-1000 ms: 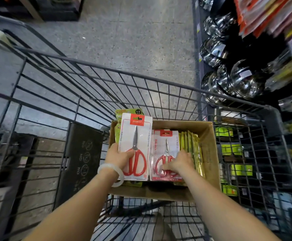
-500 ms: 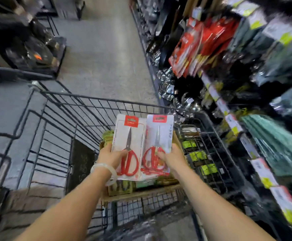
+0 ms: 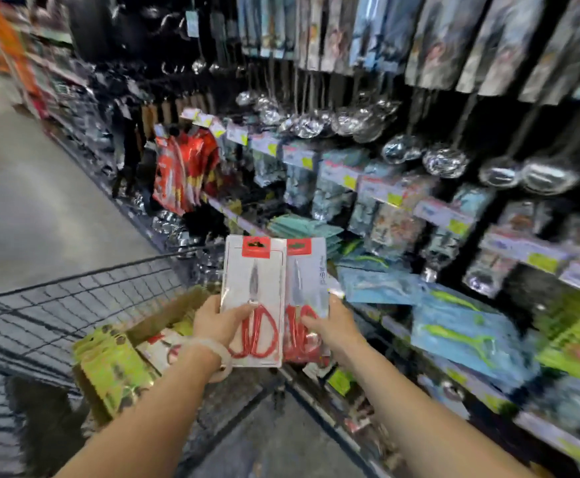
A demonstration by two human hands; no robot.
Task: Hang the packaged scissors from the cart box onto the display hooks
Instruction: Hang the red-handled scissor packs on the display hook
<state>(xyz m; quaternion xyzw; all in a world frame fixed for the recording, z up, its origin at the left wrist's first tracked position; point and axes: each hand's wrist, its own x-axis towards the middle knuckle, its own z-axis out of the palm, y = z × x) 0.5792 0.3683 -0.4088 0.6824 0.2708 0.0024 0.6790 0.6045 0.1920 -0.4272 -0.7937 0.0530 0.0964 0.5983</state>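
My left hand (image 3: 218,320) grips a large pack of red-handled scissors (image 3: 254,288) by its lower left edge, held upright. Beside it, my right hand (image 3: 333,326) holds a second, smaller scissors pack (image 3: 304,270) by its lower right side. Both packs are raised above the cardboard box (image 3: 164,313) in the wire cart (image 3: 75,298). More scissors packs and green packs (image 3: 112,367) lie in the box. The display on the right is blurred, and I cannot make out any hooks there.
Shelving on the right holds hanging steel ladles (image 3: 443,162), red packages (image 3: 185,167), blue and green packaged goods (image 3: 468,332) and price tags. The aisle floor (image 3: 40,208) stretches away on the left.
Both hands lifted the two scissors packs out of the box and carried them up and to the right. My view swung from the cart toward the display shelves.
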